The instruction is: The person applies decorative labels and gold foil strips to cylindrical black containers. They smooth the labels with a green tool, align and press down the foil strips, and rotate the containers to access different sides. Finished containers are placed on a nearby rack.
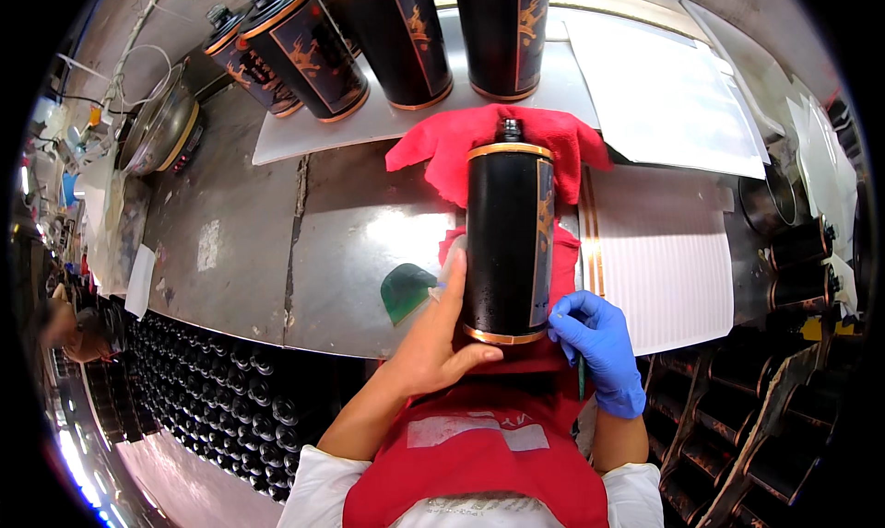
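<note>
Fingers of left hand on one black bottle, four behind

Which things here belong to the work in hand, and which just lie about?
In hand: black bottle lying on the red cloth, steadied by the bare left hand; gloved right hand at its label edge.

Lying about: standing bottles, green scraper, white sheets, metal bowl.
</note>
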Demonstrator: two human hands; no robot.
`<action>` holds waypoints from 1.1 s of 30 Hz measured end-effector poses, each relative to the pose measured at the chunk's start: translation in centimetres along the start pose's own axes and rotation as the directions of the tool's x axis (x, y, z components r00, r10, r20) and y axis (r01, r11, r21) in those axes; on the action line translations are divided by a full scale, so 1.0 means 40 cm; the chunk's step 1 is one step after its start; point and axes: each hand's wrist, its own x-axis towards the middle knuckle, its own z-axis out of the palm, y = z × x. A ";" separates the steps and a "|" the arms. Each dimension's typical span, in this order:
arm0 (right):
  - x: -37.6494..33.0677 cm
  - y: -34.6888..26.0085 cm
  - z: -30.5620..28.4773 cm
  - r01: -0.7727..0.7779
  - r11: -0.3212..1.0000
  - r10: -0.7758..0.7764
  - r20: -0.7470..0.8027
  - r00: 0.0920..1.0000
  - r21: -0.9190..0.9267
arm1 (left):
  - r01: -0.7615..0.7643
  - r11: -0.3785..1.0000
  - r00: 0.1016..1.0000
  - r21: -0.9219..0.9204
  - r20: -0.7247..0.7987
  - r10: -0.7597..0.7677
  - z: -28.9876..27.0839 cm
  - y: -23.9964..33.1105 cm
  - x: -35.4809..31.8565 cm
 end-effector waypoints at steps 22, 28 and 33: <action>-0.007 0.011 0.033 0.028 0.999 -0.027 -0.026 0.999 0.043 | -0.002 0.622 0.989 -0.783 -0.093 -0.113 0.025 0.034 0.033; -0.006 0.018 0.038 0.048 0.998 -0.046 -0.045 0.998 0.049 | 0.048 0.656 0.989 -0.753 -0.055 -0.135 0.021 0.044 0.032; -0.022 0.008 0.039 0.039 0.998 -0.038 -0.034 0.999 0.045 | -0.004 0.554 0.992 -0.832 -0.073 -0.103 0.017 0.035 0.034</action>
